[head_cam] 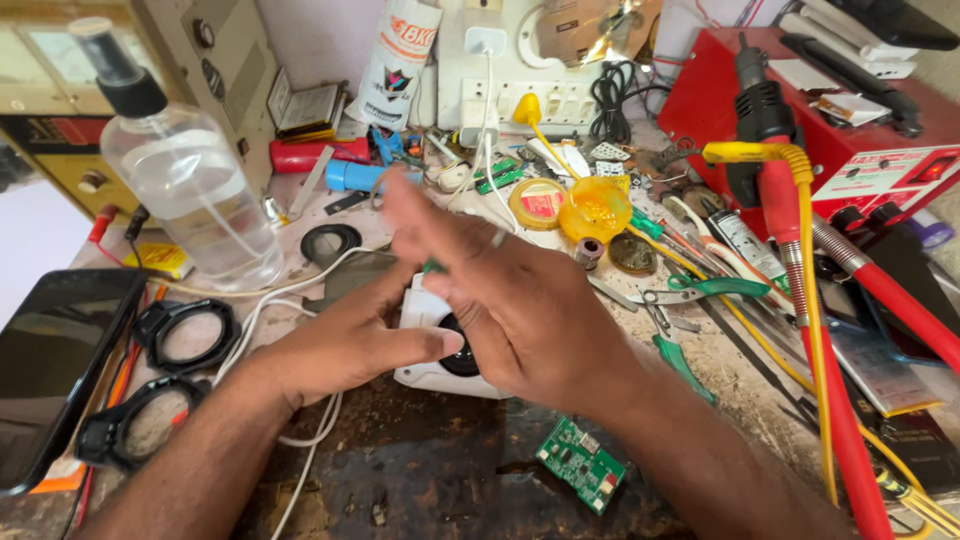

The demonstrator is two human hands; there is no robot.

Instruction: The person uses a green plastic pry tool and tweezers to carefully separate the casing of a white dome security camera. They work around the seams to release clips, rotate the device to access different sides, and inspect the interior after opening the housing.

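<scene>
White plastic gadget with a round black middle sits on the messy workbench, right between the person's two hands. Going from the left, a dark phone lies flat, then two black rings, then a clear spray bottle stands up behind them. The left hand is curled around the gadget's side, thumb pressed on its front, holding it still. The right hand hovers over the top, fingers spread and blurry, pinching something small and green; I cannot tell what it is. A green circuit board lies just below it. Farther right are green pliers and a red hose. To do this well, I think the left hand should grip firmly while the right works slowly and gently.
</scene>
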